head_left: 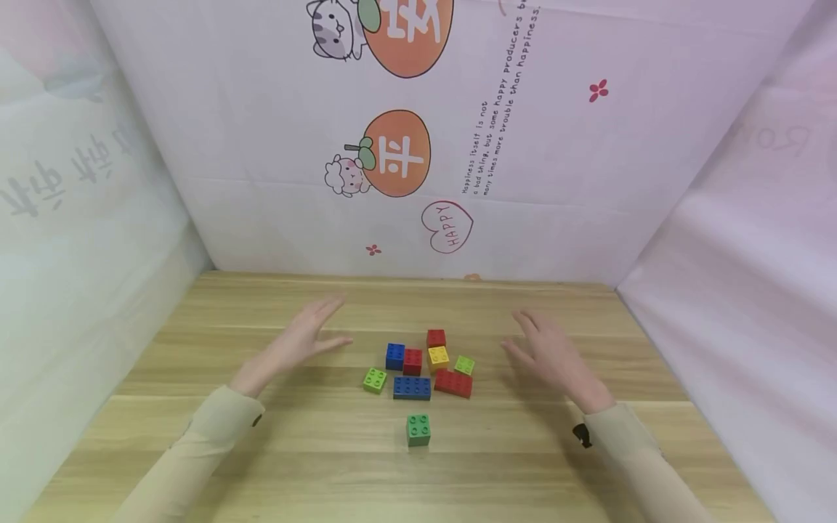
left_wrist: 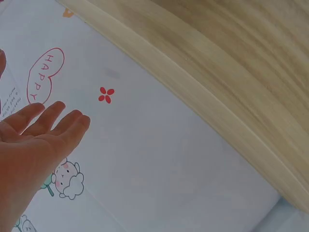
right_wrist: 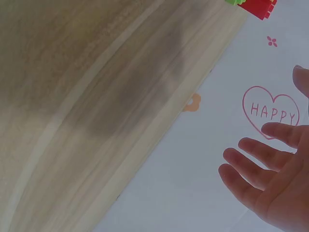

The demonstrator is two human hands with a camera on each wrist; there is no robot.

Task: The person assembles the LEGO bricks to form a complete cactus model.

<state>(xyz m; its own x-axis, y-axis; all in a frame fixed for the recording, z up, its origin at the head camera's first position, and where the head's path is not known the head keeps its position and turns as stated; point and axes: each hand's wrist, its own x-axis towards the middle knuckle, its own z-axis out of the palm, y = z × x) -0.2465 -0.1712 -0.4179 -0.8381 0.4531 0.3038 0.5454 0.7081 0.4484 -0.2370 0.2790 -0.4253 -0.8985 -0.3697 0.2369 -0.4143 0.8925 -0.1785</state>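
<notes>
I see the left hand and right hand wide-fingered, empty; a hasty inward sweep could dislodge the yellow studded toy brick.

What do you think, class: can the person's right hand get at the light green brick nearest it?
Probably yes: the right hand is empty, and only bare tabletop shows between its fingers and that light green brick. The long red brick sits close on the person's side, outside that path.
</notes>
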